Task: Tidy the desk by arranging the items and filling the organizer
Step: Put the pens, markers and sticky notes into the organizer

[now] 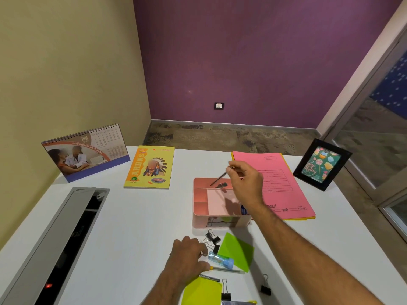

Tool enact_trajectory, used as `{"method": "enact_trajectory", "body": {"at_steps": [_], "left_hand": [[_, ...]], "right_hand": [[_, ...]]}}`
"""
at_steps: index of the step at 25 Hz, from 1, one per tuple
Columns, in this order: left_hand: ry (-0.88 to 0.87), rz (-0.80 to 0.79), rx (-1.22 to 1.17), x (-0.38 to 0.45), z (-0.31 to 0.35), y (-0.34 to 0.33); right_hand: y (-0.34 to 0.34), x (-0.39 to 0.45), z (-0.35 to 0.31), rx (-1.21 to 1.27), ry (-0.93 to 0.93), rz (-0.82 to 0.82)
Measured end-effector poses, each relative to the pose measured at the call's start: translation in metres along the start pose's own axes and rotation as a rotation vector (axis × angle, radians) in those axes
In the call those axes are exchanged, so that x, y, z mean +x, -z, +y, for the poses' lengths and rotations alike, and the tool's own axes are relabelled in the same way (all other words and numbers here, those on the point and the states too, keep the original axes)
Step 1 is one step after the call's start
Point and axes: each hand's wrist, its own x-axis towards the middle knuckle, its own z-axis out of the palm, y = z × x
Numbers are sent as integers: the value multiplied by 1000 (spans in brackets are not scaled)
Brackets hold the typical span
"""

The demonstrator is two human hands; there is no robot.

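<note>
A pink desk organizer stands mid-desk with several compartments. My right hand hovers over its back compartment, pinching a dark pen that slants down into it. My left hand rests on the desk in front, fingers touching a blue transparent tube and a thin yellow-tipped pen. Black binder clips lie beside a green sticky pad. A yellow-green pad and another pen lie nearer me.
A yellow notebook and a desk calendar stand at the back left. Pink folders lie right of the organizer, a black photo frame beyond. An open grey cable tray runs along the left. More clips sit near the front.
</note>
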Motion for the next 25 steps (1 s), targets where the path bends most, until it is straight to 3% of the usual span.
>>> {"method": "enact_trajectory", "body": {"at_steps": [5, 10, 13, 16, 19, 22, 25], "left_hand": [[-46, 14, 143, -3, 3, -5], [-79, 64, 124, -9, 1, -7], [-49, 105, -75, -11, -3, -7], [-1, 99, -585, -12, -1, 1], [66, 254, -895, -12, 8, 18], [50, 380, -1016, -8, 16, 34], [101, 485, -1102, 0, 18, 44]], "right_hand": [[-12, -10, 17, -282, 51, -195], [-18, -16, 23, -383, -33, -300], [-14, -20, 18, -388, -72, -333], [-10, -25, 15, -378, -65, -255], [-6, -33, 12, -281, -42, -192], [-4, -51, 13, -72, -95, -323], [-1, -67, 18, -25, -133, -542]]}}
